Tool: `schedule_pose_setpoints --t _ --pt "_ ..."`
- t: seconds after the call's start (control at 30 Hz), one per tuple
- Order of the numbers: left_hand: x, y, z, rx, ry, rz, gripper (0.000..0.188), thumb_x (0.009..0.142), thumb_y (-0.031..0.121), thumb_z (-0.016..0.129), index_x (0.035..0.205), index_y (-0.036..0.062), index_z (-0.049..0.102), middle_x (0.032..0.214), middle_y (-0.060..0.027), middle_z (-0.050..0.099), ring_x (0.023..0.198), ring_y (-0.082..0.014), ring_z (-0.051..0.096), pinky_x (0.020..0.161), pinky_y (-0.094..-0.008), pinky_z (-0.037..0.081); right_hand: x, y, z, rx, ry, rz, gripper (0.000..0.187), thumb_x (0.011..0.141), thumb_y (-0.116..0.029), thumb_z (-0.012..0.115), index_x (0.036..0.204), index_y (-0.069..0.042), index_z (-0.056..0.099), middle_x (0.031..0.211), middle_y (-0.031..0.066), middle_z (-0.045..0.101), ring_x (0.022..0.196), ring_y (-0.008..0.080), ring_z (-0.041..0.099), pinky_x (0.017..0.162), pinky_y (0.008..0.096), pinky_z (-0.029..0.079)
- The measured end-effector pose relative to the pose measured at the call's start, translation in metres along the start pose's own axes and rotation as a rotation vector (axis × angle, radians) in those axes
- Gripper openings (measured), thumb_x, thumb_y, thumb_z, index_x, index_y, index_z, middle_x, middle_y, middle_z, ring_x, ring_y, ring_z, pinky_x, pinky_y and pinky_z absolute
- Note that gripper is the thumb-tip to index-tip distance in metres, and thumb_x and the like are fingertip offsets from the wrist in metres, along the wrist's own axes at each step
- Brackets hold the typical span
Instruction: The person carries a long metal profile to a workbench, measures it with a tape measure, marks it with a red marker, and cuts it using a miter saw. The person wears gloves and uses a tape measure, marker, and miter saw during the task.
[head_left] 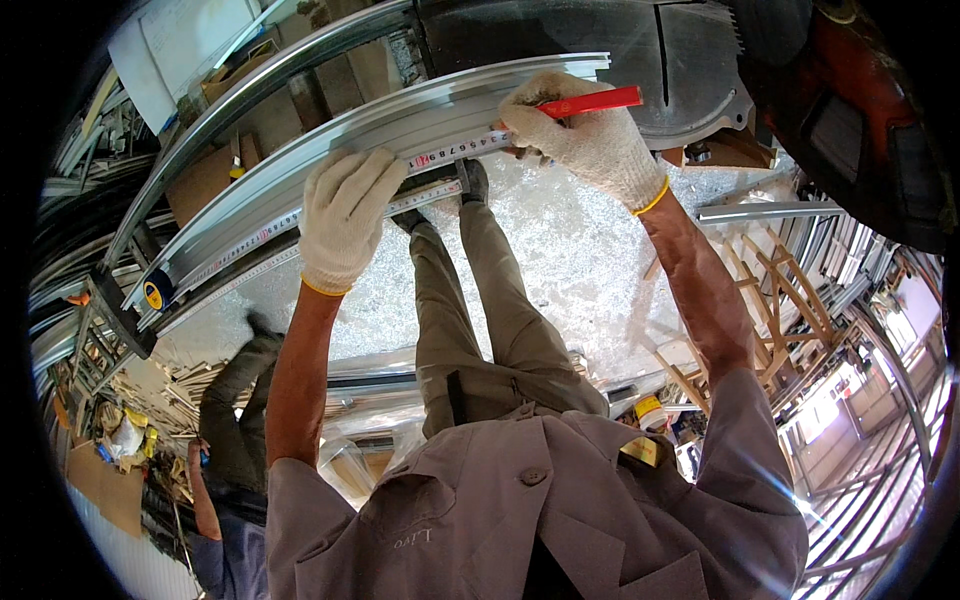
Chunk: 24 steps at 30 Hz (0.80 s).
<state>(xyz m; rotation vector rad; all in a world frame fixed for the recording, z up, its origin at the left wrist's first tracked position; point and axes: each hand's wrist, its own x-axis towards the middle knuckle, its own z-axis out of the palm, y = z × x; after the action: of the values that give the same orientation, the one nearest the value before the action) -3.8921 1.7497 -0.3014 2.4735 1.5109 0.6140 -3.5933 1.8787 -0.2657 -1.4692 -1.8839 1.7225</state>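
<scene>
A long silvery aluminium profile [450,95] runs across in front of me, bending down toward the left in this view. Along its near edge lies the white blade of a tape measure [445,153], whose yellow and black case [158,289] rests at the far left end. My left hand [348,215], in a white knit glove, is closed over the blade and the profile's edge; its thumb is hidden. Near the profile's right end, my gloved right hand [583,140] grips a flat red carpenter's pencil [600,101], with its fingertips by the blade.
A dark saw table [690,70] with a slot adjoins the profile's right end. A toothed saw blade and its red-brown housing [860,110] loom at upper right. Wooden frames [780,285] stand on the right. Another person [240,420] is at lower left, near stacked metal lengths.
</scene>
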Motion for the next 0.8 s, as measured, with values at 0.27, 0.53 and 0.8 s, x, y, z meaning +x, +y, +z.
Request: schedule_pose_setpoints --t 0.27,0.53,0.8 --pt "0.0011 0.0007 0.0007 0.002 0.007 -0.015 0.045 0.082 0.004 0.077 0.126 0.0133 0.072 0.129 -0.0036 0.070 0.120 -0.0265 0.063 0.106 -0.0419 0.052 0.0003 0.0006 0.0032 -0.024 0.022 -0.067 0.035 0.097 -0.037 0.074 0.108 -0.004 0.071 0.088 0.0096 0.077 0.081 0.0145 0.078 0.063 0.0236 0.061" --pt "0.0046 0.0027 -0.0034 -0.005 0.009 -0.015 0.044 0.081 0.004 0.077 0.124 0.0132 0.073 0.128 -0.0037 0.070 0.118 -0.0271 0.064 0.102 -0.0413 0.053 0.0019 0.0022 0.0045 -0.014 0.034 -0.069 0.034 0.096 -0.036 0.075 0.105 -0.003 0.072 0.084 0.0088 0.077 0.076 0.0118 0.076 0.062 0.0227 0.060" --pt "0.0027 0.0011 -0.0012 0.000 0.028 -0.003 0.046 0.079 0.003 0.077 0.124 0.0125 0.073 0.129 -0.0039 0.071 0.118 -0.0267 0.064 0.101 -0.0405 0.053 -0.0008 0.0024 0.0073 -0.079 0.091 -0.190 0.026 0.097 -0.030 0.073 0.106 -0.006 0.073 0.085 0.0057 0.075 0.073 0.0103 0.072 0.063 0.0257 0.058"
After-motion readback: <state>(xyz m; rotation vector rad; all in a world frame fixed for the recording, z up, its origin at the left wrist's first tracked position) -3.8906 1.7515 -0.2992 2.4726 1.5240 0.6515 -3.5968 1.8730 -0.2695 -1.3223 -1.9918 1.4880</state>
